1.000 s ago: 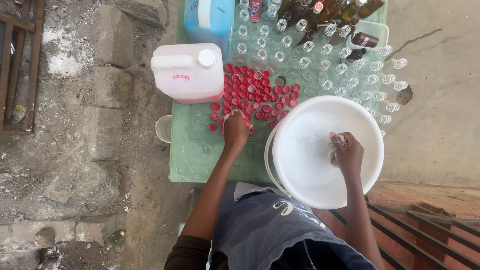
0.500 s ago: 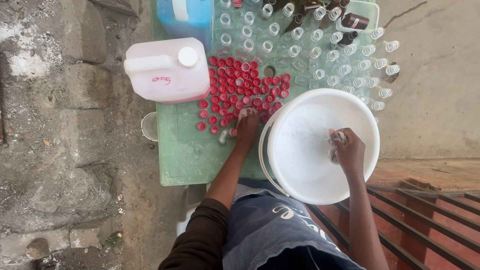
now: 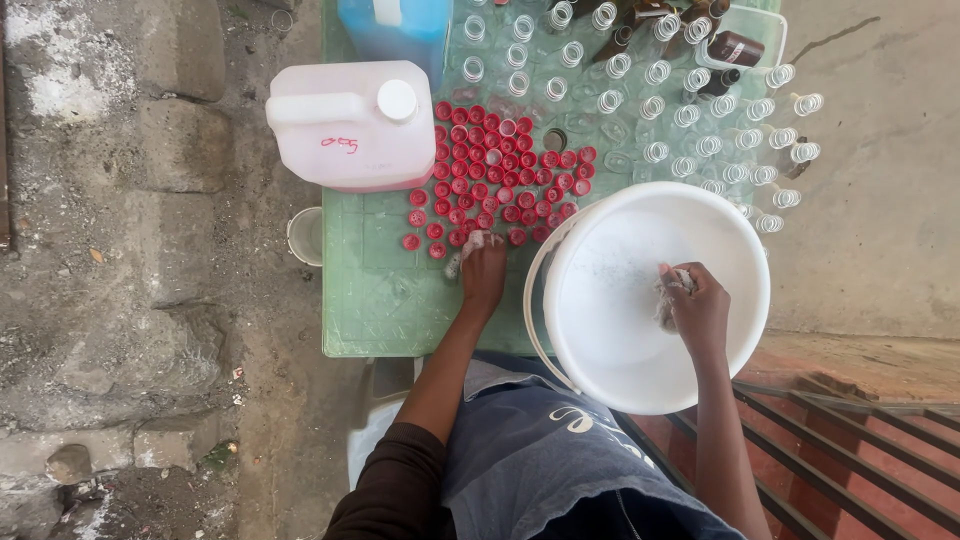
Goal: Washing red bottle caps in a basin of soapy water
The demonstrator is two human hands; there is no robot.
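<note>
A person sits at one green table [image 3: 370, 290] and looks down at two hands.

The left hand [image 3: 484, 268] rests on the table at the near edge of the red caps [image 3: 500, 170]. Its fingers are curled around something small and pale, maybe a clear bottle or a rag. It is too small to tell which. The red caps lie in one big bunch, touching each other. There are too many to count well, about sixty.

The right hand [image 3: 698, 305] is inside one big white bucket [image 3: 600, 340]. The bucket sits at the right end of the table, close to the person. The fingers are closed tight around a wet pale rag [image 3: 668, 296].

Behind the caps stand many clear bottles [image 3: 660, 110] with no caps on, in rows. There are about thirty, and some are cut off at the top edge. A few brown bottles [image 3: 738, 46] stand at the far right, some in one clear tub [image 3: 770, 30].

One white jug [image 3: 350, 125] with a white cap lies on the left side of the table, touching the caps. One blue jug [image 3: 395, 25] stands just behind it. One small round cup [image 3: 305, 235] sits on the ground just beside the table.
</note>
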